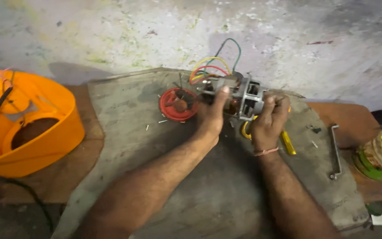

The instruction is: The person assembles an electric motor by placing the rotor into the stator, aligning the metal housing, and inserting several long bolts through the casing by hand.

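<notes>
A: Hands?
B: Left hand (212, 116) and right hand (268, 119) both clasp the grey metal motor with coloured wire loops (239, 95), above the grey slab (124, 146).
A: Orientation?
B: Long axis 9-to-3; wires at 10.

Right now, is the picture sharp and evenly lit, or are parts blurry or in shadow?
Head view: dim, soft light; the motor between the left hand and right hand looks slightly blurred; the orange housing throws a shadow on the wall; the frame's lower edge is darkest; no strong glare.
</notes>
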